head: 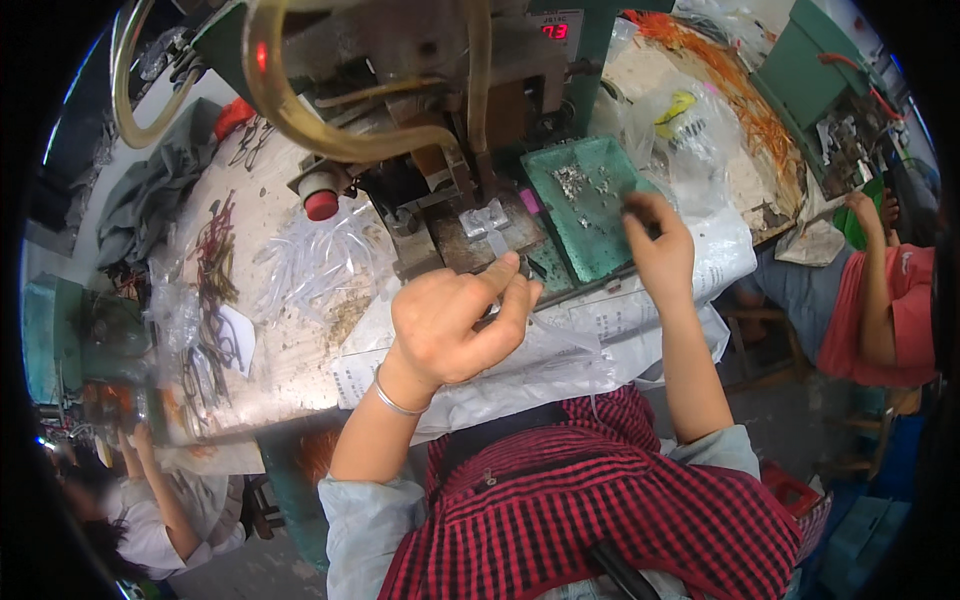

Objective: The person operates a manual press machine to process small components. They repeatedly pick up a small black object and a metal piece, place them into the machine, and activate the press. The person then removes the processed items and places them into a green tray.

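Observation:
My left hand [457, 322], wearing a metal bangle, pinches a translucent plastic strip [497, 244] between thumb and forefinger. The strip's far end lies over a small metal block [472, 223] on the bench press's bed [457, 255]. My right hand [664, 251] hovers at the right edge of a green tray [596, 251] with its fingers curled. Whether those fingertips hold anything is hard to see. Small shiny metal pieces [571, 182] lie scattered in the tray's upper part.
A red push button [321, 205] juts from the press's left side, and clear hoses [281, 97] hang in front. A heap of clear strips [315, 259] lies left of the bed. Cords [214, 247] lie farther left. Co-workers sit at right [874, 315] and lower left [169, 517].

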The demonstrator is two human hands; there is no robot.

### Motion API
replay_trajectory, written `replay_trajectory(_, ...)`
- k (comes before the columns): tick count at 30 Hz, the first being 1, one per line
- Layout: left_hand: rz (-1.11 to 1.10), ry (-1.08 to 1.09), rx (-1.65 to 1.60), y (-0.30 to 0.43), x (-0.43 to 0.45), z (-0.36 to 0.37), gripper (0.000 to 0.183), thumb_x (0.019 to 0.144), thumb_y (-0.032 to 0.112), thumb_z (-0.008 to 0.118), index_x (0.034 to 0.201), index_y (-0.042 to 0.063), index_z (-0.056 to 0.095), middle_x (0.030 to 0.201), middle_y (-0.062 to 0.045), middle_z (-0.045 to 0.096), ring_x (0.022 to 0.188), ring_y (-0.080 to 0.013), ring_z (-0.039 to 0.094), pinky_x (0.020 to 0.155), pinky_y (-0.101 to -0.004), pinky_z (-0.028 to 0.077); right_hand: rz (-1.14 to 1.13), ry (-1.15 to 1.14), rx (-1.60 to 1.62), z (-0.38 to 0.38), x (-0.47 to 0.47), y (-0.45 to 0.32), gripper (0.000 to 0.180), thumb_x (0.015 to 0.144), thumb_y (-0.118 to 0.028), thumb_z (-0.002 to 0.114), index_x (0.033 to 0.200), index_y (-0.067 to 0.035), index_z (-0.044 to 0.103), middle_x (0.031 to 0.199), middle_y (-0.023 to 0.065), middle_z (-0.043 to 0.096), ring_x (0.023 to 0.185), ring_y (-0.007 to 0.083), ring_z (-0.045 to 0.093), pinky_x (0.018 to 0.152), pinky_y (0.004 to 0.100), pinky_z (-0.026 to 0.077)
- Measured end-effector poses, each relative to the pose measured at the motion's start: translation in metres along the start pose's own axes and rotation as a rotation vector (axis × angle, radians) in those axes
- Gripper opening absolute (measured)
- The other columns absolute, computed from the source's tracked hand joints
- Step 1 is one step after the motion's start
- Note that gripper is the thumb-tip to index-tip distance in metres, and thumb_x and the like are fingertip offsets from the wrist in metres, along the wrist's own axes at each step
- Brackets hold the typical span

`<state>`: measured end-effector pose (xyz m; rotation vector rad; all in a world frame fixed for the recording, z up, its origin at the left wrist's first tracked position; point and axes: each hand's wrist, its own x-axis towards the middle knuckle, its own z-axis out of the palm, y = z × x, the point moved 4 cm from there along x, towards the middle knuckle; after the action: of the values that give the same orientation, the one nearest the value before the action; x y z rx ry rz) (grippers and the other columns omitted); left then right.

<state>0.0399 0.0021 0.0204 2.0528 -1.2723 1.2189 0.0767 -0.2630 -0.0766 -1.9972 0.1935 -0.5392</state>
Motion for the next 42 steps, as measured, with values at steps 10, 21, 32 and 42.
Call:
replay_trajectory(10,-0.417,0.013,-0.172,0.025,-0.037,-0.013,0.041,0.074,0.005,0.082,0.113,0.005,0.071,0.119,-0.016,0.072,0.087,-0.0251,0.072,0.066,-0.0297,0.054,-0.338,-0.035,-0.695,0.026,-0.005,-0.013,0.011,0.077,-0.012,0.074,0.083,-0.006,0.068,0.086,0.0121,0.065,0.09,0.034,0.062,0.079,0.0466,0.048)
replay_trajectory(21,-0.525,-0.129,0.52,-0.079,-0.093,-0.15,0.021,0.101,0.029,0.062,0.117,0.017,0.07,0.111,-0.01,0.072,0.092,-0.0209,0.071,0.076,-0.0352,0.056,-0.36,0.078,-0.042,0.038,0.002,-0.051,0.016,0.081,-0.008,0.069,0.097,-0.007,0.071,0.091,0.0123,0.068,0.091,0.0332,0.064,0.082,0.0432,0.051)
replay_trajectory(32,-0.716,-0.561,0.407,-0.157,-0.226,-0.082,0.014,0.071,0.002,0.071,0.085,0.002,0.071,0.089,-0.015,0.063,0.087,-0.0375,0.059,0.079,-0.0454,0.048,-0.23,0.219,-0.144,-0.016,-0.025,0.002,0.012,0.083,-0.005,0.07,0.094,-0.006,0.074,0.093,0.012,0.072,0.088,0.0323,0.067,0.082,0.0416,0.052)
replay_trajectory(42,-0.839,-0.107,0.366,-0.148,-0.178,-0.104,0.018,0.095,0.002,0.062,0.111,0.0,0.068,0.097,-0.017,0.068,0.083,-0.0278,0.064,0.073,-0.0339,0.051,-0.378,-0.157,0.285,0.043,-0.003,-0.121,0.014,0.088,0.0,0.068,0.102,0.0,0.069,0.098,0.0079,0.071,0.093,0.0184,0.067,0.086,0.0293,0.05)
